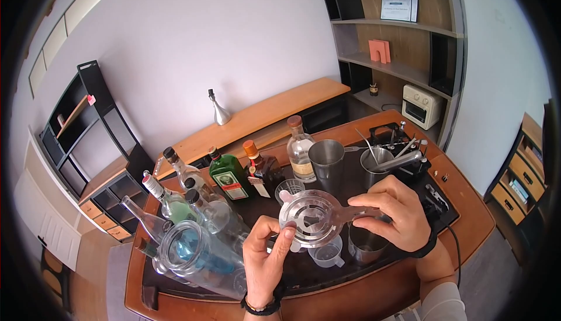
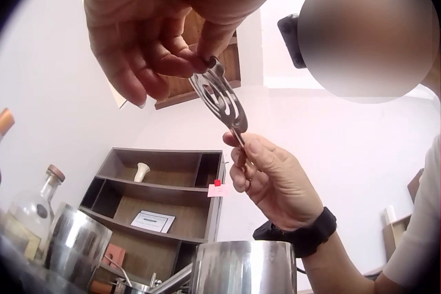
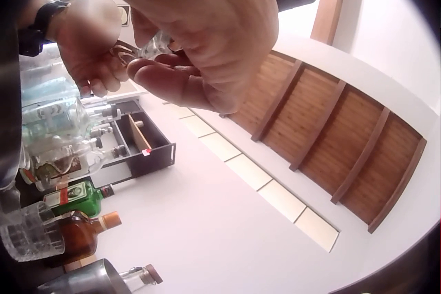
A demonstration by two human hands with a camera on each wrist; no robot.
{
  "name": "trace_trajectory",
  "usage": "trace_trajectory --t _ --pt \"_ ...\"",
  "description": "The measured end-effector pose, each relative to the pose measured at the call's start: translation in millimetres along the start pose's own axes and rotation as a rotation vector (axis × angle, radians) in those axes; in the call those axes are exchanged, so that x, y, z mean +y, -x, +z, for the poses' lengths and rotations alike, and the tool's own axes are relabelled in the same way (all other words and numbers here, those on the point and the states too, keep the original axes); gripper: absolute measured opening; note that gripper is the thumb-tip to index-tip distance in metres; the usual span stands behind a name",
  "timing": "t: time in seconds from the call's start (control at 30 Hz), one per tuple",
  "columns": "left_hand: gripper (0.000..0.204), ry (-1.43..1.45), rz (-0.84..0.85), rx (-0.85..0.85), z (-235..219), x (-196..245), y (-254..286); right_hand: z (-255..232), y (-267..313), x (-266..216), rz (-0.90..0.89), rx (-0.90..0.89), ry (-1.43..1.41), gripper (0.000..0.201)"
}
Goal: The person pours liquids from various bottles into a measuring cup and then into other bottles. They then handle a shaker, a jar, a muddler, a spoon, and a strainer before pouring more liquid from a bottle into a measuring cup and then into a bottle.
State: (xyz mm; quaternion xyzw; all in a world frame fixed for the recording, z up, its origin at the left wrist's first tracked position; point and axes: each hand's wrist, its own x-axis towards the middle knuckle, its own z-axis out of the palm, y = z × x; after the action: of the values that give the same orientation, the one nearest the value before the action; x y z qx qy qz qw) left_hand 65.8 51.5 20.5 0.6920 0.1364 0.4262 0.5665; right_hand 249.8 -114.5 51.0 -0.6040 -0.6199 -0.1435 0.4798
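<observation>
A flat metal cocktail strainer [image 1: 312, 219] with slots in its round plate is held up in the air over the bar table. My left hand [image 1: 266, 257] pinches the near left part of its rim between thumb and fingers. On the other side, my right hand [image 1: 397, 216] grips the handle with thumb and fingers. The left wrist view shows the strainer [image 2: 219, 97] tilted, strung between both hands. Beneath it in the head view stand a small clear plastic cup [image 1: 327, 255] and a metal tin [image 1: 367, 250], partly hidden by the strainer and right hand.
Several glass bottles and a large clear jar [image 1: 190, 248] crowd the left side. A green bottle [image 1: 229, 175], a dark brown bottle [image 1: 264, 172] and a corked bottle [image 1: 301, 151] line the back. A tall shaker tin [image 1: 327, 166] and a tin with tools [image 1: 377, 163] stand behind.
</observation>
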Motion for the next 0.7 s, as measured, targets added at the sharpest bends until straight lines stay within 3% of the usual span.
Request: trace_trajectory --t 0.1,0.7 --pt "0.015 0.039 -0.057 -0.035 0.4 3.1 0.6 -1.3 -0.7 1.2 -0.032 0.016 0.02 0.043" --pt "0.023 -0.035 -0.024 -0.074 3.3 5.1 0.4 -2.2 -0.4 0.7 -0.049 0.049 0.032 0.04"
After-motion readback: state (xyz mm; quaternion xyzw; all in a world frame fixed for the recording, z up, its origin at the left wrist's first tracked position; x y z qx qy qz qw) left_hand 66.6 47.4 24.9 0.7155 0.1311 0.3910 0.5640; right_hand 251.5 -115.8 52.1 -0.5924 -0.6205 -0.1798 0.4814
